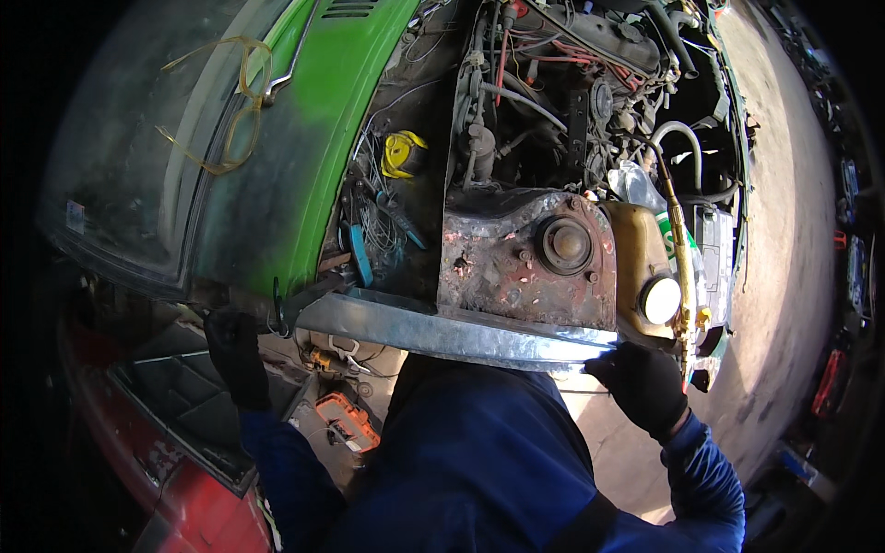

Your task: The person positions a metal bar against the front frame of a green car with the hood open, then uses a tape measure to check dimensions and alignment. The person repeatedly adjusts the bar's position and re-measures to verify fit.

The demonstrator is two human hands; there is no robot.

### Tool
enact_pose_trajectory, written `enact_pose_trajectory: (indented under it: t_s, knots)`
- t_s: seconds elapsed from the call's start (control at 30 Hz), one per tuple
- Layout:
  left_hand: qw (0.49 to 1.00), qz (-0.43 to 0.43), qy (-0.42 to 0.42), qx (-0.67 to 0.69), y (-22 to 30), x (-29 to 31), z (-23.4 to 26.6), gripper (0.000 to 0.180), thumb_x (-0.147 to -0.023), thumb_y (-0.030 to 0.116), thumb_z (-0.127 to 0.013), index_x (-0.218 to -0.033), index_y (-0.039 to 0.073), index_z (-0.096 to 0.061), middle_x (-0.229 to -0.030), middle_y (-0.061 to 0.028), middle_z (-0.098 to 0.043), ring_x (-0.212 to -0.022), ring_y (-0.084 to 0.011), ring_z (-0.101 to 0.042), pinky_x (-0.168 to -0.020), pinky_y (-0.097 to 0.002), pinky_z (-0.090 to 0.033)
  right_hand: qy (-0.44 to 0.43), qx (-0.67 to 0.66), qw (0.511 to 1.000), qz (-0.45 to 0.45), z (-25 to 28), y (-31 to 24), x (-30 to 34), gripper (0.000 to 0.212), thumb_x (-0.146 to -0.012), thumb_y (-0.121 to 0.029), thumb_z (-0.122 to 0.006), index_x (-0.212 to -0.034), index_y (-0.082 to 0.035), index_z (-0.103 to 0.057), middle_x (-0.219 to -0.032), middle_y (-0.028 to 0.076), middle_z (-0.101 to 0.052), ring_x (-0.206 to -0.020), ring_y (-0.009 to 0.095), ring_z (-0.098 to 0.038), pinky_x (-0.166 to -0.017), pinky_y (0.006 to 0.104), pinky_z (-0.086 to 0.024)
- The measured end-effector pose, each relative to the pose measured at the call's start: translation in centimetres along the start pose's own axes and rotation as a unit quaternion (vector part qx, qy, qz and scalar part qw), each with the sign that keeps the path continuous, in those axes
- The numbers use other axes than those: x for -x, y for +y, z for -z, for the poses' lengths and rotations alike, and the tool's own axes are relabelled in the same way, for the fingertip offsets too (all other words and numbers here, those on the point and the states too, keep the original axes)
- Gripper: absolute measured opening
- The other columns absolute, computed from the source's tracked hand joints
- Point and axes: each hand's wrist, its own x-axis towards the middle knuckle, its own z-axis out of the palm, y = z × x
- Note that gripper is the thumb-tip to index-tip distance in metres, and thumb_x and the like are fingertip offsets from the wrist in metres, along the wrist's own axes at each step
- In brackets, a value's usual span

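I lean over the open engine bay of a green car (313, 138). A long bare-metal strip (442, 334) lies along the bay's near edge, under a rusty strut tower (525, 258). My left hand (235, 355), in a black glove, grips the strip's left end by the green bodywork. My right hand (645, 382), also gloved in black, holds the strip's right end. A brass-coloured torch (680, 267) hangs upright just beyond my right hand, next to a yellowed fluid tank (645, 267) with a white cap.
Hoses, wires and engine parts (572, 83) fill the bay. A yellow and black tool (403, 153) and blue-handled tools (359, 253) rest on the inner ledge. An orange case (346, 421) lies on the ground below. A red car door (184, 461) is at lower left. Sandy ground (784, 230) lies right.
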Motion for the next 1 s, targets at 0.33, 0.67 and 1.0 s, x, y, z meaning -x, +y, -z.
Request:
enact_pose_trajectory:
  t_s: [0.33, 0.67, 1.0]
  knots:
    - [1.0, -0.016, 0.012, -0.017, -1.4, 0.4, 0.8, 0.027, -0.109, 0.011, -0.077, -0.133, 0.003, -0.066, -0.118, -0.0045, -0.068, -0.107, -0.017, -0.066, -0.095, -0.0349, -0.057, -0.021, -0.089, 0.995, 0.029, 0.1, 0.7, -0.4, 0.016, -0.1, -0.028, -0.087, -0.105, -0.013, -0.091, -0.09, 0.011, -0.084, -0.079, 0.033, -0.081, -0.069, 0.041, -0.061]
    - [0.979, -0.101, -0.011, -0.177, -0.4, 0.3, 1.4, 0.029, -0.107, 0.01, -0.074, -0.134, 0.002, -0.066, -0.114, -0.0056, -0.069, -0.104, -0.0192, -0.066, -0.094, -0.0353, -0.056, -0.059, -0.086, 0.995, -0.001, 2.0, 1.7, -0.8, 0.033, -0.099, -0.047, -0.089, -0.098, -0.014, -0.09, -0.081, 0.012, -0.081, -0.07, 0.032, -0.079, -0.062, 0.0428, -0.059]
    - [0.982, -0.13, 0.014, -0.138, 0.4, 0.7, 0.4, 0.027, -0.108, 0.006, -0.072, -0.134, 0.001, -0.067, -0.113, -0.006, -0.069, -0.102, -0.0165, -0.067, -0.092, -0.0341, -0.057, -0.053, -0.029, 0.998, 0.035, 1.3, 0.9, -1.5, 0.017, -0.1, -0.033, -0.085, -0.099, -0.017, -0.091, -0.083, 0.01, -0.082, -0.07, 0.031, -0.078, -0.062, 0.0419, -0.059]
